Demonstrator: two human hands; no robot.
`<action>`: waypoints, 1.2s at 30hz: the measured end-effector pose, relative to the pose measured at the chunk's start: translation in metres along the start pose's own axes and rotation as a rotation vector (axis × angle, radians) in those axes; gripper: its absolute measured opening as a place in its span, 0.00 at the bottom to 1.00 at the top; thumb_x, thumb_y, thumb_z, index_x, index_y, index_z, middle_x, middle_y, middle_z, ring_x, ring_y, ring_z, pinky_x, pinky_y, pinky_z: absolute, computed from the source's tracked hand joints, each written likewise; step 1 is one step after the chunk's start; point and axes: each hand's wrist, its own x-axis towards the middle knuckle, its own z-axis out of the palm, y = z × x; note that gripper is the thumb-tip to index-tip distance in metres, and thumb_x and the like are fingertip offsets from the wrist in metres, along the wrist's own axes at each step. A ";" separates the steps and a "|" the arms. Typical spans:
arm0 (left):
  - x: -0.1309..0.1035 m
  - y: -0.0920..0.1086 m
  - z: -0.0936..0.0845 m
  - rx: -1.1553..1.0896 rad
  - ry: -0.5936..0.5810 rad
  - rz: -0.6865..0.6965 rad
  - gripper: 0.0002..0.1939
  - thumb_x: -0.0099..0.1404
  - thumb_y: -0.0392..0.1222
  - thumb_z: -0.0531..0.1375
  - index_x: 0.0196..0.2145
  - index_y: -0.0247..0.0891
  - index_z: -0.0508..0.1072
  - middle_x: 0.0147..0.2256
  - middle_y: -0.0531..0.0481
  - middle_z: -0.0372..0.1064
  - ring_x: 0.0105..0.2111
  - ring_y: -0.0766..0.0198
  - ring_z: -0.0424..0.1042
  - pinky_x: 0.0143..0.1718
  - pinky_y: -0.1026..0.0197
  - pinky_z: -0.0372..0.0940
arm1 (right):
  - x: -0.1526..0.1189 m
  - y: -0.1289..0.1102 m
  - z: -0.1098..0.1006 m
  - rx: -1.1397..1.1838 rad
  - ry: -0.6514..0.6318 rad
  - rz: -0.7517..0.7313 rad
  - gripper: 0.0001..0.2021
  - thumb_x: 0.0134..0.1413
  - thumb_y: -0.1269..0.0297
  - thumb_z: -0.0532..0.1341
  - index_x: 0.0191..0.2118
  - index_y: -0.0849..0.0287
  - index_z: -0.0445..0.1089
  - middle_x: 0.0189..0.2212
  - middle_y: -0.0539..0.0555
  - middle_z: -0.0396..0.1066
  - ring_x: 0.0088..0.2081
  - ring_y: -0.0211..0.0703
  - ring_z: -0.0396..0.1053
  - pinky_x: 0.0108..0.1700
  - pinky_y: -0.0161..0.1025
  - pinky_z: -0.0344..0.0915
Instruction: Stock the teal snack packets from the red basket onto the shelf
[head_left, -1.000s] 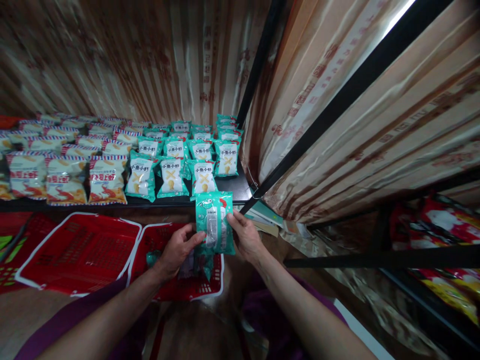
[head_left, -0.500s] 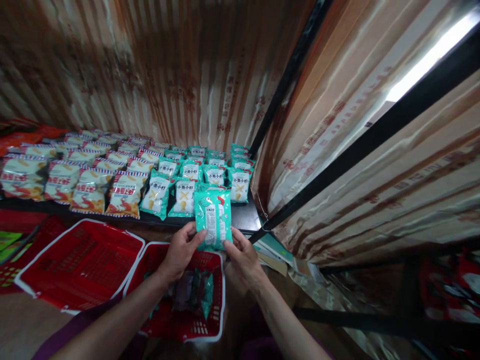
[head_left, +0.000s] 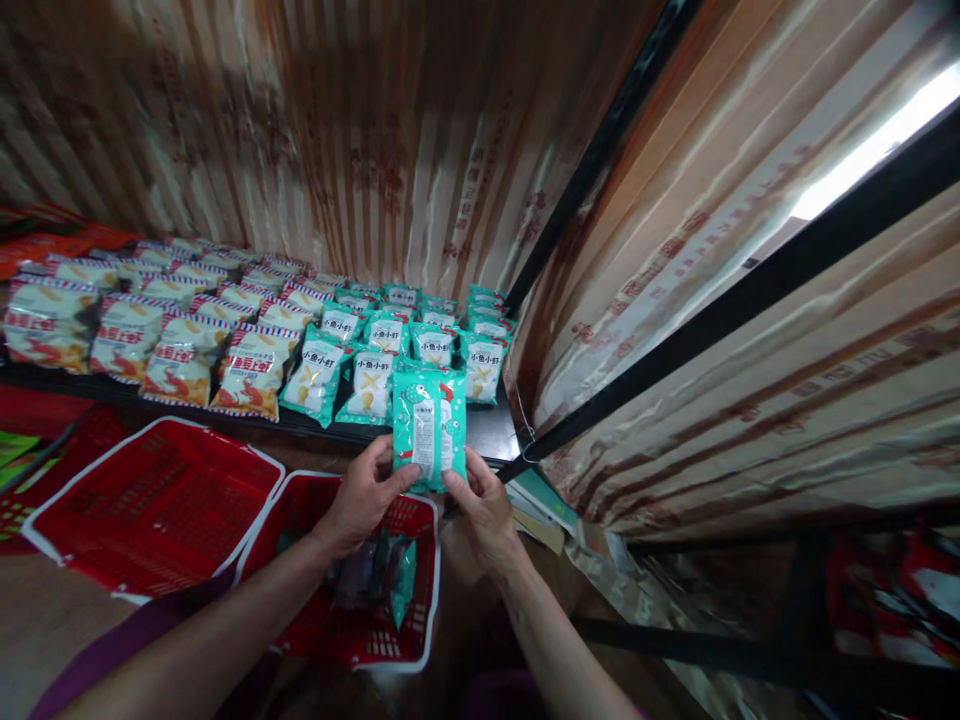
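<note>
Packet (head_left: 420, 415), teal, held before the shelf (head_left: 487, 437), toward its right end. Left hand (head_left: 369, 497) and right hand (head_left: 486, 512): fingers grasping its lower corners. Red basket (head_left: 433, 580) nearer, bags (head_left: 403, 585) inside.

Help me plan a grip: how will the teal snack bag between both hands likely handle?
The teal snack bag looks pillowy, so probably light and yielding. Its glossy surface may slip. Snack pieces pictured on matching shelf bags hint at crushable contents.
</note>
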 end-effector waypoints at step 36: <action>0.001 -0.005 0.000 -0.061 0.007 -0.028 0.19 0.54 0.47 0.65 0.42 0.35 0.74 0.37 0.48 0.76 0.36 0.62 0.71 0.41 0.61 0.64 | -0.009 0.007 -0.010 0.067 -0.024 0.005 0.26 0.43 0.61 0.70 0.51 0.51 0.69 0.47 0.52 0.74 0.47 0.48 0.72 0.50 0.46 0.68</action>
